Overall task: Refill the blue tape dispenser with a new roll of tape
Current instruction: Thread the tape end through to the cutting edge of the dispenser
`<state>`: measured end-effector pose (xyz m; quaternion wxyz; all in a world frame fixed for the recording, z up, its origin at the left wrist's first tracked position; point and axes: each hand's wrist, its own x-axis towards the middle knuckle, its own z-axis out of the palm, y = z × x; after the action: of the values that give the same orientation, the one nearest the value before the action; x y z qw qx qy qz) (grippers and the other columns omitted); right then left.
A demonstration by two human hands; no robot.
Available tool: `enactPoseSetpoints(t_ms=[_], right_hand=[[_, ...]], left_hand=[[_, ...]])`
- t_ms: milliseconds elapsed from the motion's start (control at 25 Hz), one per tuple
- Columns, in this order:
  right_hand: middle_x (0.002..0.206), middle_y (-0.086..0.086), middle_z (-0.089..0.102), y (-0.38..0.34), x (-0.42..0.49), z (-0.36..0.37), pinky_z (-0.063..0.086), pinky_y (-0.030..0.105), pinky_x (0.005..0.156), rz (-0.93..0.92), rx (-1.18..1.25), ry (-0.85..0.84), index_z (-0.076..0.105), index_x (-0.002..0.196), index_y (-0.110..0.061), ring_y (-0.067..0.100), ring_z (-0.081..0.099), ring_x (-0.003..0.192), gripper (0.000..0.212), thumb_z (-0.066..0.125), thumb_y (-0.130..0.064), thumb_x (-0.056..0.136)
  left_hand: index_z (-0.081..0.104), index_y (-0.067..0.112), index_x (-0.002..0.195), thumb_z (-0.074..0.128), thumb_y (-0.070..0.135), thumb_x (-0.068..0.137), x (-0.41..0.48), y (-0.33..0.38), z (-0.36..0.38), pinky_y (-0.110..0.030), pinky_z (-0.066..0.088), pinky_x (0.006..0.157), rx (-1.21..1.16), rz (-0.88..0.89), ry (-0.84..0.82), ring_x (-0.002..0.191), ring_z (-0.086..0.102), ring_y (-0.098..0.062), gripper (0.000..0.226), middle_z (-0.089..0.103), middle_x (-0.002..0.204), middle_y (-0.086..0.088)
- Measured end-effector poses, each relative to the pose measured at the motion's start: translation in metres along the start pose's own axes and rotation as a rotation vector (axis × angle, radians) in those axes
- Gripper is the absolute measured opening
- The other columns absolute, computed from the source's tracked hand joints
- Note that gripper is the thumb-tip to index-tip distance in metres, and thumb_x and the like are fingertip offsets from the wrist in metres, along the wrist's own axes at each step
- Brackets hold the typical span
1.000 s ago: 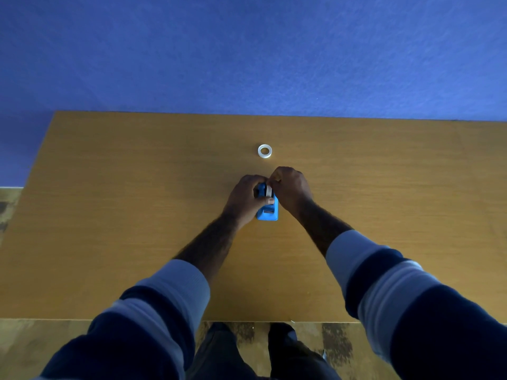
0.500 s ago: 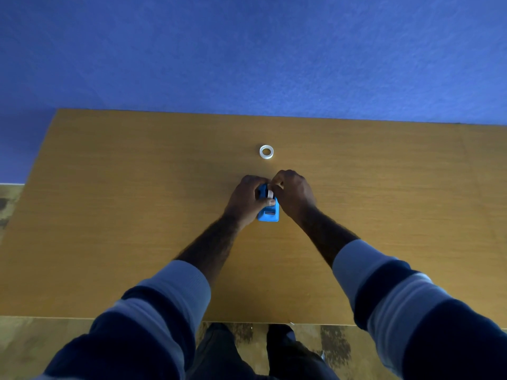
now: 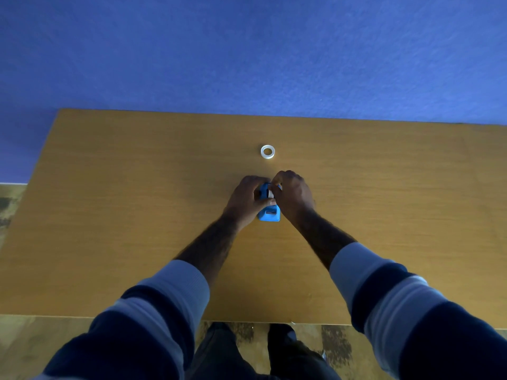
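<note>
Both hands met over the dispenser (image 3: pixel 269 213) near the middle of the table (image 3: pixel 123 215). Our left hand (image 3: pixel 247 200) was wrapped around its left side, and our right hand (image 3: pixel 295 197) pinched at something white in its top (a roll (image 3: pixel 270 193), as far as we could tell, mostly hidden by fingers). We saw a second ring of tape (image 3: pixel 267 151) lying flat, apart from the hands, farther back toward the blue wall (image 3: pixel 247 50).

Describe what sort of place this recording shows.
Probably a plain indoor desk or workstation: a bare wooden tabletop pushed against a blue-painted wall, with mottled flooring below its near edge.
</note>
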<state>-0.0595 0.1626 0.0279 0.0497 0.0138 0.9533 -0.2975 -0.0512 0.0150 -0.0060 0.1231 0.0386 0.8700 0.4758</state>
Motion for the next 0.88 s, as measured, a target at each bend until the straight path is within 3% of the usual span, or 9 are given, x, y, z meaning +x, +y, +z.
enactPoseSetpoints(t_ms=[320, 560, 880], right_hand=[[0.096, 0.007, 0.066, -0.007, 0.000, 0.000, 0.052, 0.039, 0.075, -0.006, -0.102, 0.030, 0.066, 0.099, -0.007, 0.022, 0.060, 0.084, 0.012, 0.060, -0.017, 0.095], [0.092, 0.006, 0.064, -0.009, 0.010, -0.001, 0.057, 0.041, 0.072, 0.055, -0.076, -0.019, 0.067, 0.095, -0.009, 0.021, 0.061, 0.082, 0.011, 0.060, -0.018, 0.093], [0.102, 0.008, 0.064, -0.004, -0.006, 0.001, 0.055, 0.040, 0.073, 0.029, -0.003, 0.016, 0.068, 0.101, -0.006, 0.023, 0.060, 0.090, 0.015, 0.063, -0.017, 0.093]], left_hand=[[0.066, 0.022, 0.119, 0.083, 0.017, 0.078, 0.000, 0.002, 0.003, -0.037, 0.057, 0.093, 0.039, 0.005, 0.036, 0.105, 0.062, -0.013, 0.044, 0.061, 0.117, 0.002], [0.063, 0.021, 0.122, 0.085, 0.020, 0.077, -0.001, 0.002, 0.005, -0.037, 0.057, 0.095, 0.024, -0.008, 0.037, 0.107, 0.061, -0.012, 0.050, 0.057, 0.117, 0.007], [0.065, 0.016, 0.125, 0.080, 0.019, 0.083, 0.003, 0.001, 0.000, -0.042, 0.056, 0.097, -0.027, -0.001, -0.002, 0.109, 0.064, -0.017, 0.045, 0.061, 0.122, -0.003]])
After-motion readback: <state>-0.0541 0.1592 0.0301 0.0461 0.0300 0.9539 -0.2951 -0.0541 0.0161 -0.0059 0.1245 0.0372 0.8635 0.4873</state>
